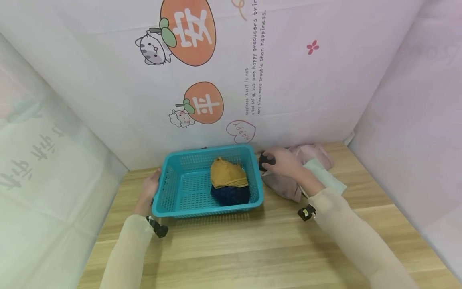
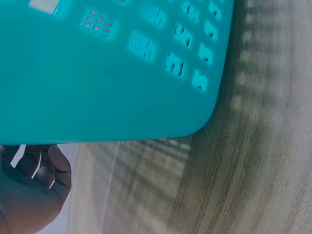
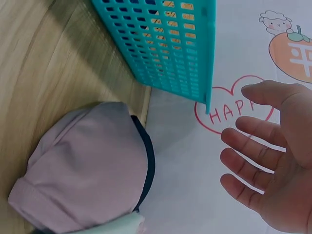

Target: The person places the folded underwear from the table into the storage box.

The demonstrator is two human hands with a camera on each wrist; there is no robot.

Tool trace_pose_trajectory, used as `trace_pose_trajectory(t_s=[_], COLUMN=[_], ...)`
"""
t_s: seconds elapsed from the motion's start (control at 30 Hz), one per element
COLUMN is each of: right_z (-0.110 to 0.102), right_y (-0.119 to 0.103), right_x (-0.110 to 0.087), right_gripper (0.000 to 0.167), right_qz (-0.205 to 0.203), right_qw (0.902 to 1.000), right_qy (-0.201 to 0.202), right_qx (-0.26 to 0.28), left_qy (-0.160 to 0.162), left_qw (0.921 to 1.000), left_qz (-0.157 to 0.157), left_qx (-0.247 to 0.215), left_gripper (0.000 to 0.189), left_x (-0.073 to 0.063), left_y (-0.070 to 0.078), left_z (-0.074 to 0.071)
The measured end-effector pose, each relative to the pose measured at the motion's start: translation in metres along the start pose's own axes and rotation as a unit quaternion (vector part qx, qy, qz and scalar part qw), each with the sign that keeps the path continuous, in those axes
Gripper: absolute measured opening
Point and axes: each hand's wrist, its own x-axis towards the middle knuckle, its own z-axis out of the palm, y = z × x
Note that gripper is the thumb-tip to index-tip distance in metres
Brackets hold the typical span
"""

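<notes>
My left hand is at the left side of a turquoise plastic basket, its fingers curled at the rim. A mustard folded cloth lies inside at the right, with a navy cloth in front of it. Just beyond the basket's right side is my right hand, above a mauve cloth. In the right wrist view its fingers are spread and hold nothing; the mauve cloth with a dark edge lies below. A black item shows by the fingertips in the head view.
A pink cloth and a pale mint cloth lie at the right of the wooden table. A printed white sheet rises behind the basket, and more sheets enclose both sides.
</notes>
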Motion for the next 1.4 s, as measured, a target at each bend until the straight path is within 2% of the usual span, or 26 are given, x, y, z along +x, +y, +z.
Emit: trace_pose_trajectory(t_s=[0.13, 0.4, 0.63, 0.87, 1.17, 1.4], right_z=[-0.004, -0.005, -0.011, -0.017, -0.021, -0.023], right_y=[0.005, 0.011, 0.009, 0.01, 0.021, 0.031], right_x=[-0.006, -0.011, -0.011, -0.017, -0.026, -0.034], right_gripper=[0.046, 0.045, 0.043, 0.043, 0.042, 0.037], right_qz=[0.015, 0.017, 0.02, 0.019, 0.003, -0.002], right_qw=[0.9998, 0.9996, 0.9994, 0.9997, 0.9996, 0.9974], right_qy=[-0.012, -0.016, 0.002, -0.004, 0.01, 0.027], right_qx=[-0.004, -0.015, -0.028, -0.017, -0.027, -0.067], left_qy=[-0.002, -0.007, 0.002, -0.004, 0.0, -0.006], left_qw=[1.0, 1.0, 0.9996, 0.9998, 0.9999, 0.9999], left_qz=[0.004, -0.004, 0.01, -0.01, 0.006, -0.005], left_qx=[-0.004, 0.0, 0.025, 0.016, 0.009, 0.007], left_gripper=[0.092, 0.09, 0.09, 0.089, 0.088, 0.089], left_x=[0.001, 0.001, 0.001, 0.002, 0.002, 0.005], left_y=[-0.002, -0.001, 0.005, 0.006, 0.003, 0.0], left_z=[0.001, 0.001, -0.002, -0.003, -0.002, -0.001])
